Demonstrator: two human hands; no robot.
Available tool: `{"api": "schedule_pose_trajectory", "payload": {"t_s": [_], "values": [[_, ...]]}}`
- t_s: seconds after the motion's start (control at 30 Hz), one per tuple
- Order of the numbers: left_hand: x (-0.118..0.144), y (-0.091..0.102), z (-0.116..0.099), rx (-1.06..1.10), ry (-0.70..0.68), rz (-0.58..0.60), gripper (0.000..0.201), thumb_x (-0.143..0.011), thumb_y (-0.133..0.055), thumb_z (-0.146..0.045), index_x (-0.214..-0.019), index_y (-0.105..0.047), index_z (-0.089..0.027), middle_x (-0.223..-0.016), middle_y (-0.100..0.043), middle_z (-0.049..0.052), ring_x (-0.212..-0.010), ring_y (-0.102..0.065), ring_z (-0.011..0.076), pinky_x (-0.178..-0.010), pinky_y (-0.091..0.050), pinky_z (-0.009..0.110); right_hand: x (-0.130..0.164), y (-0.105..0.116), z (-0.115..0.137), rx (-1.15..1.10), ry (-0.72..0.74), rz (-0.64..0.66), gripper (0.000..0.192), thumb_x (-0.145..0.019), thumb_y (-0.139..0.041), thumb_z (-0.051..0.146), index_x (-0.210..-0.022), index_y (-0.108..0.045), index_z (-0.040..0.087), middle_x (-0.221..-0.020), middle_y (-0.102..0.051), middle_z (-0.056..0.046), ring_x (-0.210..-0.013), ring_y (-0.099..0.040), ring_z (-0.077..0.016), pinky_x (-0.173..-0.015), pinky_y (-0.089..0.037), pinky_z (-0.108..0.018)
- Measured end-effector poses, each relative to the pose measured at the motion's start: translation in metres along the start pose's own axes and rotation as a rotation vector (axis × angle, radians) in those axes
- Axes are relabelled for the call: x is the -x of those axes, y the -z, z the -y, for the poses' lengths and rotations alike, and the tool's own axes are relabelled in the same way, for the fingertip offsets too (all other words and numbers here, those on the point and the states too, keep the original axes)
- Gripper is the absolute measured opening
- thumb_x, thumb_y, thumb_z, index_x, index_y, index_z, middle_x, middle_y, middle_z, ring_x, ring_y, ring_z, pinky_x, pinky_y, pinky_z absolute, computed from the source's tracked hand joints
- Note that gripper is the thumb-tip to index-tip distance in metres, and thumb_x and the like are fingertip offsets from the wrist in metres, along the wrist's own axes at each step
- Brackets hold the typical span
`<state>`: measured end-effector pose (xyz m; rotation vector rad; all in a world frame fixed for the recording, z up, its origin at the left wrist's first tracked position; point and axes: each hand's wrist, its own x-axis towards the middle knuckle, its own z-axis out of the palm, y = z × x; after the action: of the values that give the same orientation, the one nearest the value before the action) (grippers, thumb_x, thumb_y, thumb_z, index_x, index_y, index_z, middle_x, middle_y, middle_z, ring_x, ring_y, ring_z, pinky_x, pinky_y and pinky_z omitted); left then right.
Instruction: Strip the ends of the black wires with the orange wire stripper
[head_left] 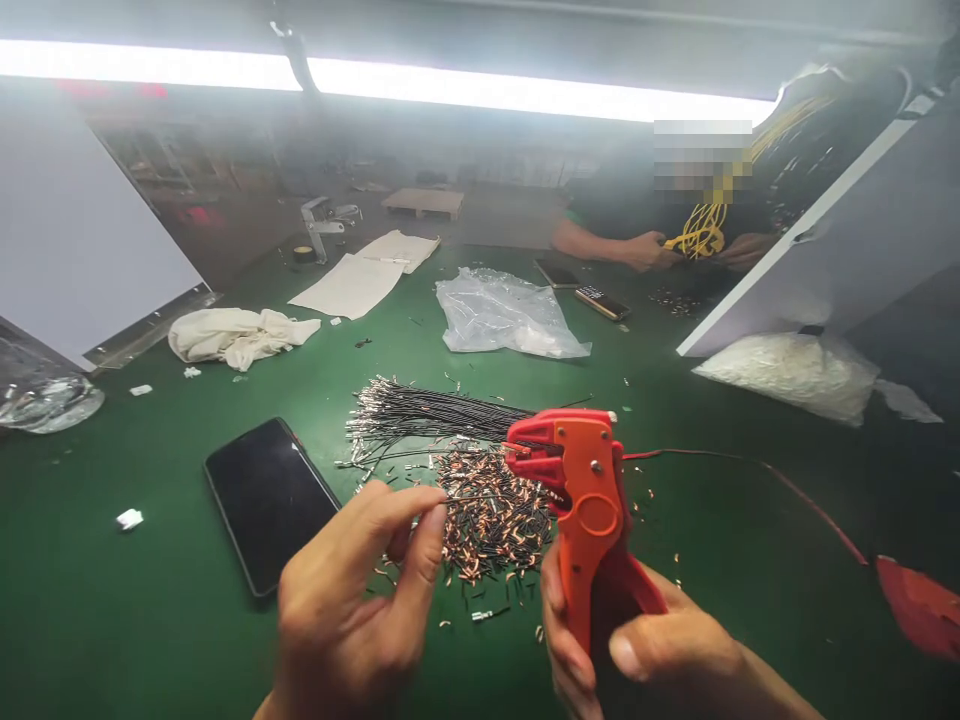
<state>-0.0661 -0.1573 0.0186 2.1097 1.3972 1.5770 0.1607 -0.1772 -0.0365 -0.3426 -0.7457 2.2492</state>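
Note:
Between the thumb and forefinger of my left hand (360,590) is a thin dark wire (466,498), pointing right toward the tool. My right hand (667,645) grips the handles of a red and orange wire stripper (589,500), held upright with its jaws facing left. Whether the wire touches the stripper I cannot tell. Below and behind the hands lies a pile of short black and copper wire scraps (491,530). A bundle of black wires (442,408) with metal terminals at its left end lies just beyond the pile. A loose terminal (486,614) sits in front.
A black smartphone (270,505) lies left of the scraps. Farther back are a white cloth (236,337), papers (352,283), a clear plastic bag (506,315) and a keypad phone (602,303). A filled bag (787,372) rests at right. Across the table, another person handles yellow wires (701,230).

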Motion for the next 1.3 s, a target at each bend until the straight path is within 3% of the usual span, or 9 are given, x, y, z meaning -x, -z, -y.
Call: {"api": "schedule_pose_trajectory", "payload": {"t_s": [0.23, 0.4, 0.73, 0.97, 1.3], "values": [[-0.002, 0.002, 0.000, 0.094, 0.060, -0.002, 0.015, -0.086, -0.062, -0.011, -0.093, -0.068, -0.022, -0.068, -0.055, -0.005, -0.056, -0.052, 0.0063, -0.054, -0.045, 0.020, 0.010, 0.006, -0.004, 0.161, -0.178, -0.049, 0.040, -0.066, -0.074, 0.026, -0.101, -0.062, 0.011, -0.082, -0.065, -0.006, -0.068, -0.053, -0.0132, -0.059, -0.035, -0.023], [-0.001, 0.001, 0.000, 0.112, 0.059, 0.008, 0.015, -0.085, -0.062, -0.010, -0.093, -0.067, -0.022, -0.066, -0.054, -0.006, -0.054, -0.050, 0.0061, -0.054, -0.046, 0.019, 0.010, 0.003, 0.001, 0.223, -0.221, -0.031, 0.039, -0.065, -0.077, 0.030, -0.097, -0.062, 0.013, -0.084, -0.063, -0.004, -0.069, -0.049, -0.0127, -0.059, -0.033, -0.024], [0.000, 0.004, -0.002, 0.097, 0.081, 0.118, 0.014, -0.087, -0.061, -0.011, -0.095, -0.066, -0.022, -0.069, -0.054, -0.005, -0.059, -0.054, 0.0072, -0.055, -0.046, 0.019, 0.005, -0.004, 0.007, 0.262, -0.240, -0.035, 0.033, -0.068, -0.075, 0.031, -0.090, -0.060, 0.011, -0.079, -0.057, -0.003, -0.065, -0.044, -0.0102, -0.055, -0.029, -0.022], [0.000, 0.007, 0.002, 0.060, 0.044, 0.166, 0.014, -0.087, -0.061, -0.011, -0.095, -0.066, -0.022, -0.068, -0.054, -0.004, -0.058, -0.054, 0.0085, -0.053, -0.046, 0.021, -0.003, -0.021, 0.007, 0.162, -0.139, -0.013, 0.033, -0.074, -0.076, 0.039, -0.084, -0.056, 0.015, -0.069, -0.043, 0.003, -0.060, -0.034, -0.0089, -0.054, -0.026, -0.022], [-0.001, 0.002, 0.003, 0.082, 0.046, 0.187, 0.013, -0.088, -0.060, -0.011, -0.094, -0.065, -0.021, -0.069, -0.059, -0.004, -0.059, -0.057, 0.0078, -0.055, -0.048, 0.019, 0.012, -0.005, 0.001, 0.290, -0.158, -0.116, 0.044, -0.078, -0.075, 0.054, -0.088, -0.056, 0.015, -0.068, -0.046, 0.003, -0.058, -0.035, -0.0098, -0.055, -0.032, -0.024]]}}
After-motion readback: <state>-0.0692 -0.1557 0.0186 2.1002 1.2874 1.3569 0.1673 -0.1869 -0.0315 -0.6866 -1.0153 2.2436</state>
